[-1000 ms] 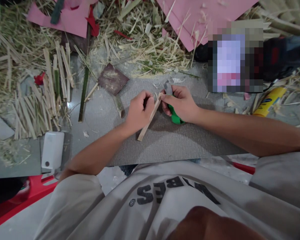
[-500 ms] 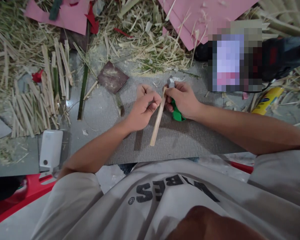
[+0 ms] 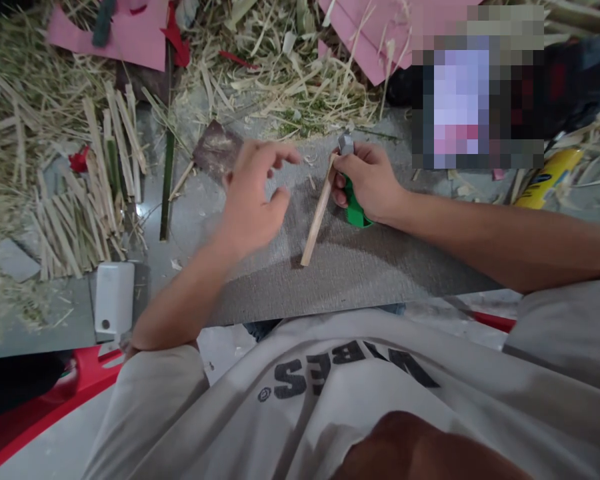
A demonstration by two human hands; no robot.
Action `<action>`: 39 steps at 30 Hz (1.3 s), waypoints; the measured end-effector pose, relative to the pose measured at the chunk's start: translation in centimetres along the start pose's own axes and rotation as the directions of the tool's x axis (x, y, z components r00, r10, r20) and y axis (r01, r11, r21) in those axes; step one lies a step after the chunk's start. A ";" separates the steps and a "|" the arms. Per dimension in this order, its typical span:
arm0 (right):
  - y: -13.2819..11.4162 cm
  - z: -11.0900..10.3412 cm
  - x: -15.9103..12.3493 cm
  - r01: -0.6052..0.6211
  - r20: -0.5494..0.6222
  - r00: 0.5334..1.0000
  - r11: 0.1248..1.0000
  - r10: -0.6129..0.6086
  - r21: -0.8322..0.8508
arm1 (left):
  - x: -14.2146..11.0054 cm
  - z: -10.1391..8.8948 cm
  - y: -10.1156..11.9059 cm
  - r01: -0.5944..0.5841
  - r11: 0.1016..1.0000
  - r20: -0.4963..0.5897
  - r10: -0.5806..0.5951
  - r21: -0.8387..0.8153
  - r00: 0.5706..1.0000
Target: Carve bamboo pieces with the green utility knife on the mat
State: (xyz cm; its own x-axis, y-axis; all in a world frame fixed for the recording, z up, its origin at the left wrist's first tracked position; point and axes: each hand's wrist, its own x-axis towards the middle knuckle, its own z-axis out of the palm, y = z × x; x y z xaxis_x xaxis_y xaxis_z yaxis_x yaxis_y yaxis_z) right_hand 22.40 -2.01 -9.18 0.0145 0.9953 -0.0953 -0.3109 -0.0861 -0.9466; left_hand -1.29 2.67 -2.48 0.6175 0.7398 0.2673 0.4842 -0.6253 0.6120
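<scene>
My right hand (image 3: 367, 180) is closed around a green utility knife (image 3: 355, 205), its grey metal end showing above the thumb. The same hand pinches a flat bamboo strip (image 3: 317, 222), which slants down to the left over the tabletop. Left of the strip, my left hand (image 3: 255, 193) hovers with its fingers apart and nothing in them. It is slightly blurred and partly covers a brown square of sandpaper-like sheet (image 3: 215, 148).
Many cut bamboo strips (image 3: 73, 217) lie in rows at left, near a white power-bank-like box (image 3: 115, 297). Shavings (image 3: 280, 93) and pink paper (image 3: 365, 33) cover the far side. A yellow tube (image 3: 550, 177) lies at right, by a pixelated patch.
My left hand has moved away from the bamboo strip to the left, and its fingers have spread. The right hand keeps hold of the strip and knife.
</scene>
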 end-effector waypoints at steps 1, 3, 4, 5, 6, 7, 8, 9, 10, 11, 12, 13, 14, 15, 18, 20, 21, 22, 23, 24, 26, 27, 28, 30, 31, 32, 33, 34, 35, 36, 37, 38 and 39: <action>0.0 0.0 0.0 0.006 0.000 1.000 1.000 -0.006 0.003 | 0.0 -0.1 0.0 0.027 0.999 0.123 -0.023 -0.030 0.992; 0.2 0.1 -0.1 0.015 -0.011 1.000 1.000 -0.015 0.006 | -0.1 0.0 0.2 0.112 0.992 0.358 -0.084 -0.056 0.930; 0.2 0.1 -0.1 0.016 -0.025 1.000 1.000 -0.016 0.009 | -0.1 0.1 0.4 0.153 0.987 0.433 -0.121 -0.039 0.893; 0.3 0.0 -0.1 0.015 -0.039 0.999 1.000 -0.015 0.015 | -0.2 0.3 0.7 0.182 0.983 0.476 -0.155 -0.010 0.866; 0.4 0.0 0.0 0.014 -0.051 0.999 1.000 -0.012 0.024 | -0.2 0.6 0.9 0.197 0.980 0.498 -0.178 0.015 0.849; 0.5 0.0 0.0 0.010 -0.054 0.999 0.999 -0.008 0.036 | -0.2 0.9 1.1 0.202 0.979 0.508 -0.187 0.027 0.841; 0.6 -0.1 0.0 0.005 -0.050 0.999 0.999 -0.003 0.046 | -0.1 1.1 1.2 0.203 0.979 0.510 -0.186 0.023 0.840; 0.6 -0.1 0.1 0.000 -0.044 0.999 0.999 0.002 0.051 | -0.1 1.3 1.2 0.205 0.979 0.507 -0.179 0.005 0.843; 0.6 -0.2 0.1 -0.005 -0.040 0.999 0.999 0.007 0.051 | 0.0 1.5 1.3 0.213 0.977 0.500 -0.174 -0.020 0.848; 0.6 -0.2 0.1 -0.005 -0.041 0.999 0.999 0.007 0.047 | 0.1 1.6 1.2 0.226 0.973 0.490 -0.175 -0.047 0.854; 0.5 -0.2 0.1 -0.004 -0.045 0.999 0.999 0.006 0.044 | 0.1 1.7 1.1 0.241 0.968 0.480 -0.178 -0.071 0.859; 0.4 -0.2 0.0 -0.001 -0.048 0.999 0.999 0.003 0.045 | 0.2 1.8 1.0 0.254 0.963 0.471 -0.182 -0.093 0.863; 0.2 -0.1 0.0 -0.001 -0.042 0.999 0.999 0.003 0.051 | 0.3 1.8 0.8 0.266 0.957 0.462 -0.187 -0.112 0.867; 0.0 -0.1 -0.1 -0.007 -0.022 1.000 0.998 0.008 0.061 | 0.3 1.9 0.6 0.277 0.952 0.451 -0.193 -0.127 0.871; -0.5 0.1 -0.2 -0.060 0.116 0.992 0.994 0.049 0.095 | 0.4 2.1 -0.3 0.301 0.940 0.420 -0.211 -0.160 0.882; -0.7 0.1 -0.4 -0.093 0.225 0.972 0.990 0.066 0.110 | 0.3 2.2 -0.8 0.312 0.931 0.409 -0.214 -0.189 0.887; -0.7 0.1 -0.4 -0.098 0.263 0.963 0.988 0.064 0.119 | 0.3 2.3 -1.0 0.313 0.928 0.405 -0.211 -0.204 0.889; -0.7 0.1 -0.5 -0.098 0.287 0.956 0.987 0.058 0.129 | 0.3 2.3 -1.1 0.315 0.924 0.401 -0.209 -0.218 0.892; -0.7 0.0 -0.6 -0.097 0.299 0.953 0.986 0.052 0.136 | 0.2 2.3 -1.0 0.320 0.918 0.394 -0.211 -0.234 0.895; -0.6 0.0 -0.6 -0.097 0.300 0.953 0.986 0.052 0.139 | 0.2 2.3 -0.9 0.325 0.911 0.381 -0.215 -0.253 0.899; -0.6 -0.1 -0.7 -0.108 0.283 0.957 0.986 0.067 0.131 | 0.0 2.1 -0.3 0.317 0.902 0.326 -0.218 -0.293 0.920; -0.5 -0.1 -0.7 -0.112 0.275 0.958 0.986 0.074 0.127 | 0.0 2.0 0.0 0.292 0.907 0.291 -0.203 -0.304 0.935; -0.5 -0.2 -0.7 -0.115 0.269 0.960 0.986 0.078 0.124 | 0.0 1.9 0.4 0.250 0.920 0.259 -0.174 -0.301 0.950; -0.5 -0.1 -0.7 -0.110 0.259 0.963 0.985 0.073 0.131 | -0.1 1.6 1.2 0.144 0.961 0.238 -0.086 -0.237 0.967; -0.5 -0.1 -0.7 -0.106 0.254 0.965 0.985 0.069 0.136 | -0.2 1.5 1.5 0.098 0.977 0.251 -0.049 -0.188 0.967; -0.5 -0.1 -0.7 -0.106 0.248 0.966 0.985 0.069 0.136 | -0.2 1.4 1.7 0.065 0.988 0.272 -0.025 -0.140 0.962; -0.4 -0.1 -0.7 -0.109 0.241 0.968 0.985 0.074 0.132 | -0.3 1.4 1.8 0.044 0.994 0.293 -0.014 -0.097 0.956; -0.4 -0.1 -0.7 -0.114 0.235 0.969 0.985 0.082 0.126 | -0.4 1.5 1.9 0.031 0.998 0.305 -0.012 -0.059 0.952; -0.4 -0.1 -0.6 -0.119 0.231 0.969 0.985 0.088 0.122 | -0.5 1.6 1.9 0.023 0.999 0.310 -0.013 -0.026 0.951; -0.4 -0.1 -0.6 -0.121 0.227 0.970 0.986 0.092 0.119 | -0.6 1.7 1.8 0.014 1.000 0.310 -0.014 0.002 0.951; -0.3 -0.1 -0.6 -0.118 0.225 0.970 0.986 0.089 0.120 | -0.7 1.9 1.7 0.003 1.000 0.310 -0.012 0.029 0.951; -0.3 -0.2 -0.6 -0.111 0.224 0.971 0.986 0.080 0.126 | -0.8 2.1 1.7 -0.011 0.998 0.310 -0.006 0.055 0.951; -0.3 -0.2 -0.6 -0.103 0.226 0.972 0.986 0.072 0.132 | -0.8 2.2 1.6 -0.029 0.997 0.310 0.003 0.078 0.951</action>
State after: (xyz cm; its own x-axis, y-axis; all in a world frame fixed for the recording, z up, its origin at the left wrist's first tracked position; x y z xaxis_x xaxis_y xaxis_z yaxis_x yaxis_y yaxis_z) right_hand 22.63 -2.57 -8.92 -0.2225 0.9707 -0.0909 -0.4331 -0.1820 -0.8828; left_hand 0.33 0.52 -3.39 0.7809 0.6242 0.0252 0.5130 -0.6637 0.5443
